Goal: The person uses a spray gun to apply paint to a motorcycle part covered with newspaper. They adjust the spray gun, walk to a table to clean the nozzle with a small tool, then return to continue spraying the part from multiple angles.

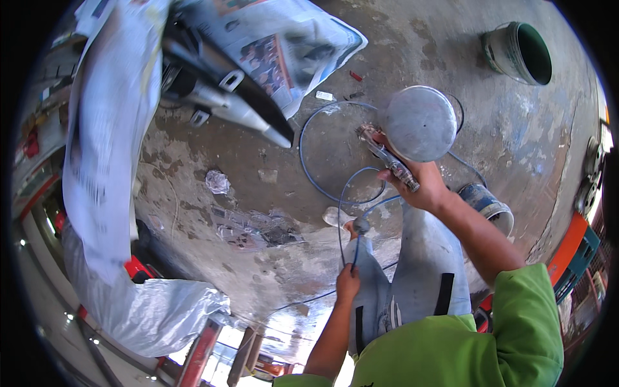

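Metal spray gun [394, 161] with its round cup sits gripped in the right hand [422, 187], the left hand [348, 282] pinches the blue hose [322, 187] nearer, and the newspaper-masked motorcycle [219, 84] far left looks unsprayed.

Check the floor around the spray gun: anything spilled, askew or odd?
Yes. The concrete floor is blotched with old paint stains, a crumpled paper wad lies loose, and a green bucket lies tipped on its side. The blue hose loops loosely across the floor.
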Demonstrator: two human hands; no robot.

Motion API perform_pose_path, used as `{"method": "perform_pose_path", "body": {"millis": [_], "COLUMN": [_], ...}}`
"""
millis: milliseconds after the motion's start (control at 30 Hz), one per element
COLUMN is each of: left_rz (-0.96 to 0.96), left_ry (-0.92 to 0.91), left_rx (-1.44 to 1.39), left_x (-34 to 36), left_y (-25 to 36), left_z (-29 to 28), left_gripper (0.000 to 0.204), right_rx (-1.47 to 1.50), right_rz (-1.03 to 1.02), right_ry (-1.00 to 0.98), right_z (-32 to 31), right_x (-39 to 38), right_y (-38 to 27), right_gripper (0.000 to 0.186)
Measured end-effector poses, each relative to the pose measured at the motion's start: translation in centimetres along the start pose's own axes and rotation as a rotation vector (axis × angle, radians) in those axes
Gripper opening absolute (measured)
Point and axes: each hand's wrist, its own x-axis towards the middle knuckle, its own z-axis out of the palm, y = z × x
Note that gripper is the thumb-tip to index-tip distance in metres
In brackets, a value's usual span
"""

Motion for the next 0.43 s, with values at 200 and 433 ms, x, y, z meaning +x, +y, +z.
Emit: {"method": "perform_pose_path", "body": {"millis": [200,433], "left_rz": [0.057,0.120], "left_ry": [0.098,0.110], "left_rx": [-0.064,-0.095], "left_x": [-0.5,-0.5], "left_y": [-9.0,-19.9], "left_z": [-2.8,-3.9], "left_gripper": [0.024,0.029], "right_rx": [0.061,0.058], "right_rz": [0.046,0.242], "right_ry": [0.047,0.021], "right_z": [8.8,17.0], "right_x": [-5.6,-9.7], "right_y": [-5.2,-11.2], "right_gripper": [0.062,0.060]}}
